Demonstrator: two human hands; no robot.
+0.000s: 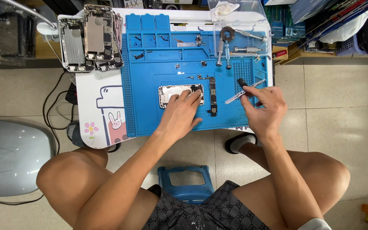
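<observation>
While pinned under the flat, open left hand (179,113), a silvery opened phone shell (173,91), perhaps gutted; right hand (263,108) pinching tweezers (239,97)

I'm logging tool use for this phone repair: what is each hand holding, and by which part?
Right hand pinches metal tweezers at their rear end. Left hand grips nothing; it rests on the opened phone housing.

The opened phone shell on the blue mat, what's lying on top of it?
The left hand rests on the phone shell, fingers spread over its right half. The bare left part shows a silvery interior. Whatever sits under the fingers is hidden. The blue mat lies beneath.
</observation>
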